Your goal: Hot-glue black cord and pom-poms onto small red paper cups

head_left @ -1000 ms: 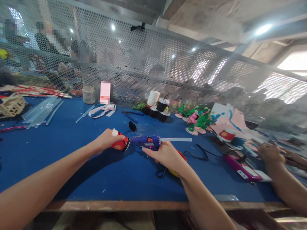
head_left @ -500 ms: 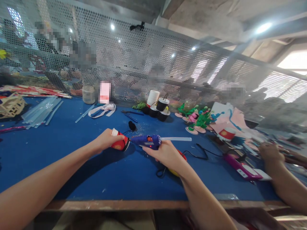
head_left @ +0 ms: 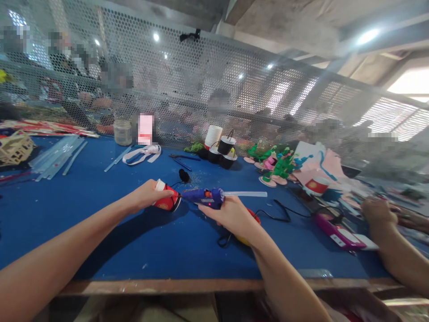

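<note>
My left hand (head_left: 149, 195) is closed round a small red paper cup (head_left: 166, 200) with a white rim and a black end, tilted on its side above the table. In my right hand (head_left: 232, 213) is a blue glue gun (head_left: 203, 197), its small red light lit and a clear glue stick (head_left: 246, 194) jutting from its back. The gun's nozzle meets, or nearly meets, the cup's black end. Just beyond the cup is a black fuzzy ball (head_left: 184, 175). Pliers (head_left: 186, 157) rest farther back.
Glue sticks (head_left: 58, 154) and white ribbon (head_left: 142, 154) lie at the left. Behind stand stacked cups (head_left: 213, 137); green craft pieces (head_left: 283, 163) sit at right. A purple power strip (head_left: 338, 232) with a black cord is near another person's hand (head_left: 378, 212). Perforated mesh (head_left: 187, 89) closes off the back.
Almost nothing differs. Both hands, the cup and the glue gun hold the same position; the camera view has shifted very slightly.
</note>
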`<state>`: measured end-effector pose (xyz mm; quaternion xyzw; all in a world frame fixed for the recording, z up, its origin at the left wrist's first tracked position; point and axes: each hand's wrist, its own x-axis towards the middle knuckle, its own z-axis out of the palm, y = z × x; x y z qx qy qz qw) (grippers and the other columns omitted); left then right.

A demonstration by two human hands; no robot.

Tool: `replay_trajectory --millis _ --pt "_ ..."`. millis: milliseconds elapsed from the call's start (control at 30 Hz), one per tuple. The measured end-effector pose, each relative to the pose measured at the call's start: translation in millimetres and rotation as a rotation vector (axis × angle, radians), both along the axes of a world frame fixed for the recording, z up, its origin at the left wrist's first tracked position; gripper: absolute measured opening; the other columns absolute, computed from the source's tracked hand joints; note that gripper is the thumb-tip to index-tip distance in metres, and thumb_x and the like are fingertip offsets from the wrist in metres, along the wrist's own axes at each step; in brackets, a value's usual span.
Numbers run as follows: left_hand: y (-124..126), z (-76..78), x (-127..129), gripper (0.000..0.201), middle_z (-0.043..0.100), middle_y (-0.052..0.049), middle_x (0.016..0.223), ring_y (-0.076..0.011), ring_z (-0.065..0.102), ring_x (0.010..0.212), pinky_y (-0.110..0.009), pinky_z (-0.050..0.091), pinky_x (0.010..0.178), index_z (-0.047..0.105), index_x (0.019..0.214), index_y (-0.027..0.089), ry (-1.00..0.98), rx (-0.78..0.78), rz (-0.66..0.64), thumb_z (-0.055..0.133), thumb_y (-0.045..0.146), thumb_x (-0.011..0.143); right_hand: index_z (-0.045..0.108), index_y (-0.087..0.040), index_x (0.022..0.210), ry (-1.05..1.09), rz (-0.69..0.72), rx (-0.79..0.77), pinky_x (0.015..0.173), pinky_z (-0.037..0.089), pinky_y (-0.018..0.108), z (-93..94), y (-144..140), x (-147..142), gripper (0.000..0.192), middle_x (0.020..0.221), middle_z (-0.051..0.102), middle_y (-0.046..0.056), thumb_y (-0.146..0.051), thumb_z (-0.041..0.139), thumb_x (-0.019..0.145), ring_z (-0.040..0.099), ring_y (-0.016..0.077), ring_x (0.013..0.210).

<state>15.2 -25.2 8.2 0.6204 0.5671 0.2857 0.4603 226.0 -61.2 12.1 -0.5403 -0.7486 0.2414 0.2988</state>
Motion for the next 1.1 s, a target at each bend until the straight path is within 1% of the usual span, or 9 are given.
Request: replay_trajectory --millis 133,267,367,567,667,833,967,1100 --pt "0.7 2.3 -2.4 0.032 0.042 0.005 0.043 -0.0075 0.031 0.043 -0.023 0.019 0.044 0.049 0.048 0.016 -0.014 0.003 -0.086 0.062 0.043 0.058 0.047 -0.018 0.053 0.038 0.019 -0.025 0.041 0.032 0.021 -1.9 3.7 0.7 0.024 0.041 0.041 -0.005 -0.033 0.052 0.07 0.038 0.0081 0.039" --pt "1.7 1.8 -4.5 0.033 0.04 0.006 0.042 -0.0075 0.029 0.042 -0.023 0.018 0.044 0.048 0.047 0.016 -0.003 0.024 -0.134 0.062 0.044 0.059 0.046 -0.018 0.052 0.072 0.011 -0.06 0.039 0.032 0.02 -2.8 5.0 0.4 0.023 0.039 0.041 -0.006 -0.032 0.053 0.069 0.039 0.0076 0.036" --pt "0.7 1.8 -4.3 0.035 0.039 0.005 0.042 -0.0078 0.029 0.042 -0.023 0.018 0.043 0.046 0.045 0.017 -0.002 0.042 -0.136 0.062 0.044 0.059 0.044 -0.018 0.049 0.076 0.007 -0.087 0.037 0.031 0.02 -1.7 3.9 0.7 0.026 0.037 0.04 -0.006 -0.033 0.054 0.069 0.038 0.0074 0.033" --pt "-2.3 4.4 -2.7 0.033 0.039 0.005 0.041 -0.0078 0.029 0.042 -0.023 0.018 0.043 0.05 0.044 0.016 0.002 0.029 -0.117 0.064 0.043 0.058 0.043 -0.018 0.046 0.067 0.018 -0.116 0.034 0.029 0.019 1.4 0.7 2.2 0.03 0.034 0.039 -0.006 -0.035 0.054 0.069 0.037 0.007 0.031" --pt "-1.8 4.1 -3.3 0.033 0.041 0.004 0.042 -0.008 0.03 0.043 -0.022 0.019 0.043 0.051 0.045 0.015 -0.021 0.033 -0.129 0.064 0.044 0.057 0.043 -0.018 0.047 0.078 0.007 -0.105 0.034 0.03 0.019 0.1 1.7 1.8 0.029 0.034 0.039 -0.006 -0.035 0.054 0.068 0.037 0.007 0.031" --pt "-1.3 3.3 -4.1 0.034 0.039 0.005 0.04 -0.008 0.029 0.042 -0.022 0.019 0.043 0.049 0.043 0.016 -0.017 0.041 -0.136 0.063 0.042 0.058 0.045 -0.018 0.048 0.076 -0.015 -0.104 0.036 0.032 0.02 -2.9 4.0 1.5 0.028 0.034 0.039 -0.006 -0.035 0.055 0.068 0.038 0.0075 0.031" --pt "-0.6 0.8 -4.5 0.034 0.041 0.004 0.041 -0.0079 0.03 0.043 -0.022 0.019 0.043 0.052 0.045 0.015 -0.015 0.045 -0.128 0.063 0.044 0.058 0.044 -0.018 0.047 0.068 0.002 -0.114 0.036 0.031 0.02 -1.9 2.1 2.4 0.029 0.034 0.039 -0.006 -0.035 0.054 0.068 0.037 0.0073 0.032" --pt "-0.1 -1.1 -4.5 0.037 0.04 0.005 0.042 -0.0076 0.029 0.043 -0.022 0.018 0.044 0.051 0.045 0.015 -0.015 0.036 -0.123 0.063 0.047 0.057 0.043 -0.019 0.046 0.048 -0.002 -0.13 0.036 0.032 0.021 0.1 -0.3 2.1 0.03 0.033 0.038 -0.006 -0.036 0.054 0.068 0.037 0.0075 0.031"
